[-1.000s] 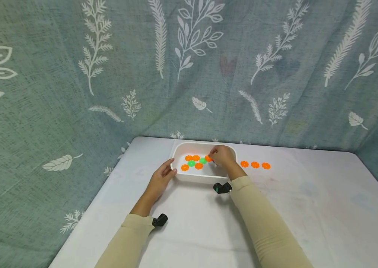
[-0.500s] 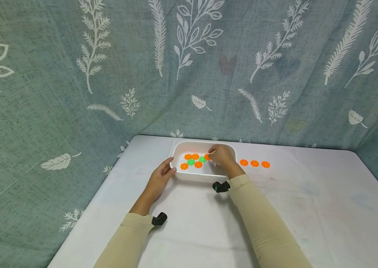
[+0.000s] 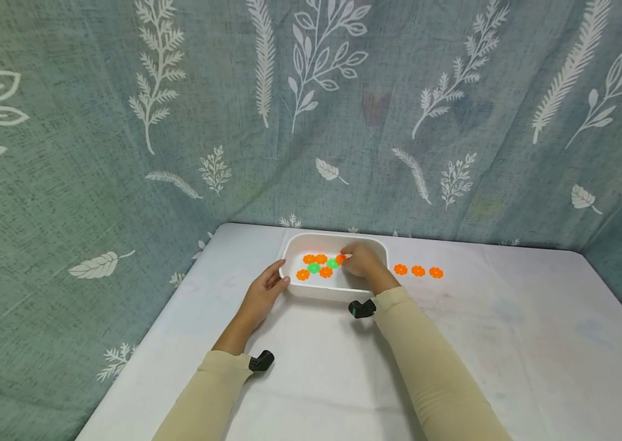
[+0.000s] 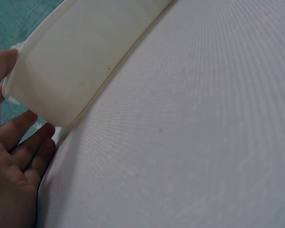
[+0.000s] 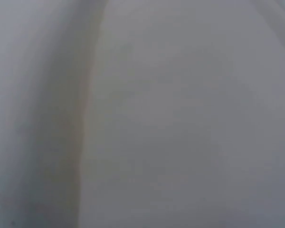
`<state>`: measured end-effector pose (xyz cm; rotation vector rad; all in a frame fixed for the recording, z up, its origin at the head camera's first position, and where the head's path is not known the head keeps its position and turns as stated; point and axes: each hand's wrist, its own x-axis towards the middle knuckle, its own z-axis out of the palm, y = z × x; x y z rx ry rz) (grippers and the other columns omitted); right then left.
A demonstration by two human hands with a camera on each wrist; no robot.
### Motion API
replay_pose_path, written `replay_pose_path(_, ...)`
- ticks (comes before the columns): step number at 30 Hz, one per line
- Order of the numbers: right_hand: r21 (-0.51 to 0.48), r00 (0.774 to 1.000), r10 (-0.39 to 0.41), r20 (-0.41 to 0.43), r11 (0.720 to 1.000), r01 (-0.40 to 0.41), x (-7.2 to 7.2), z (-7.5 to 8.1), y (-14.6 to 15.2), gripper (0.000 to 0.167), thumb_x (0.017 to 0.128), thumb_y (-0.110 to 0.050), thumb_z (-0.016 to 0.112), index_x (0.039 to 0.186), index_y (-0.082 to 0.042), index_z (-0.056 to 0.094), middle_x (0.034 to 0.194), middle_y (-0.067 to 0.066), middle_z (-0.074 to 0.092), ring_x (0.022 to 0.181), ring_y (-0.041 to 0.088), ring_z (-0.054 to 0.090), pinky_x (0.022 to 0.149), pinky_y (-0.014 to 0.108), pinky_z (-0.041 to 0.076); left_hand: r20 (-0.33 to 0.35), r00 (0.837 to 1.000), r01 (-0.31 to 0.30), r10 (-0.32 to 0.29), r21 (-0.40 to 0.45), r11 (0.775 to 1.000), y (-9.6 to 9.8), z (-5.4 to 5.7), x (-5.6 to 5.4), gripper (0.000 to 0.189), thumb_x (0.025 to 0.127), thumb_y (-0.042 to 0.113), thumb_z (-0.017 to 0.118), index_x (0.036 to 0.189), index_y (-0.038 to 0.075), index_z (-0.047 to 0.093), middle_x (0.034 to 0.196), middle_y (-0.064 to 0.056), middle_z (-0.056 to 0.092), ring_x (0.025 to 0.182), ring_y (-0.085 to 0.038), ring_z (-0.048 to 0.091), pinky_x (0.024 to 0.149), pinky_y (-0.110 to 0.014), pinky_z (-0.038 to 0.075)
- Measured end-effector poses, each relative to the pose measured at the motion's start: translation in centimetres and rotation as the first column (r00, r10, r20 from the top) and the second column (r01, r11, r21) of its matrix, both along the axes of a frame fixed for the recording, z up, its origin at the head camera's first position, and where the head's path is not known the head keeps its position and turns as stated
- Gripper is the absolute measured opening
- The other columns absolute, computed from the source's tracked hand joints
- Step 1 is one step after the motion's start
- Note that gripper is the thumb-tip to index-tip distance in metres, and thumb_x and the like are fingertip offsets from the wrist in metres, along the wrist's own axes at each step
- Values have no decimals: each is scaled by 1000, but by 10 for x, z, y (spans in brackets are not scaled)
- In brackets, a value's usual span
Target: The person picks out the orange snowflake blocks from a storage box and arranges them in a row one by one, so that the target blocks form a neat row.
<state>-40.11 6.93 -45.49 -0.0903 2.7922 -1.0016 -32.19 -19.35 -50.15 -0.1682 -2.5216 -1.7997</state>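
A white rectangular tub [image 3: 329, 293] stands on the table near the back. At its left end my left hand [image 3: 262, 295] grips the corner; in the left wrist view the thumb [image 4: 4, 64] lies on the rim and the other fingers spread below it. Inside the tub my right hand [image 3: 364, 260] reaches down with curled fingers, pinching an orange notched disc [image 3: 341, 260], partly covered by the fingertips. A green notched disc [image 3: 332, 263] lies just left of it. Another green disc [image 3: 314, 268] and several orange discs [image 3: 325, 272] lie flat on the tub floor.
Three orange discs [image 3: 418, 271] lie in a row on the white tablecloth [image 3: 509, 331] right of the tub. A leaf-patterned curtain [image 3: 311, 165] hangs behind the table. Black wrist cameras [image 3: 362, 309] are strapped on both sleeves. The right wrist view shows only blurred white tub surface [image 5: 171, 118].
My right hand sinks slightly lower over the same orange disc, its fingers covering more of it. The left hand stays at the tub's corner. The view shifts slightly.
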Motion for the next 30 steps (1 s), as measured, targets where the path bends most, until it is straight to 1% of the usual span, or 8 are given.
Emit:
replay_pose_path(6,29,996,-11,88,1000,9,0,-1,-3,46,92,-12,65,138,-17,58,141,7,52,112,25,49,109,43,36,16,1000,-10,10,9,1000,1,1,0,52,95,33,64,144,35,46,149,-7,42,135,-25,41,106,-41,38)
replay_pose_path(9,39,996,-16,91,999,12,0,-1,-3,46,92,-12,66,137,-17,59,138,8,54,109,25,50,106,42,39,13,1000,-10,10,10,1000,1,0,0,51,96,32,64,144,36,46,149,-6,42,135,-24,41,107,-40,38)
replay_pose_path(12,56,997,-9,72,998,5,0,-2,-4,43,90,-10,67,132,-15,63,133,7,58,105,25,51,102,39,42,9,1000,-6,6,7,1000,1,0,-1,51,96,31,63,144,35,46,150,-6,41,135,-25,41,107,-40,38)
replay_pose_path(16,108,1000,30,9,994,-31,0,-1,-3,35,87,-8,70,122,-12,69,119,7,65,99,24,54,96,36,46,2,1000,-7,7,3,1000,0,0,-1,52,96,32,63,144,35,46,150,-6,40,135,-25,41,107,-41,38)
replay_pose_path(21,142,997,55,-45,989,-48,0,1,-2,28,83,-7,74,110,-9,72,104,6,66,92,24,56,88,35,48,-2,1000,-10,10,5,1000,0,0,-1,51,96,31,63,144,35,46,150,-6,41,134,-25,42,107,-42,38)
replay_pose_path(24,132,998,41,-47,991,-35,1,1,-2,23,82,-6,75,104,-9,72,100,6,64,89,24,55,85,35,48,7,1000,-10,11,-10,1000,0,0,-1,52,96,32,63,145,36,45,150,-6,40,135,-25,42,107,-41,38)
replay_pose_path(27,116,999,16,-49,993,-11,1,1,-2,20,80,-7,77,99,-10,72,97,5,64,88,24,54,81,34,48,9,1000,-6,6,1,1000,0,1,0,52,96,31,63,145,35,45,150,-6,40,135,-25,41,107,-41,38)
replay_pose_path(30,84,999,-10,-38,996,13,2,2,-1,25,80,-9,78,103,-11,71,99,5,64,88,24,54,81,34,48,11,1000,-2,2,18,1000,1,3,2,51,96,32,63,144,34,45,149,-6,42,135,-23,41,108,-39,37)
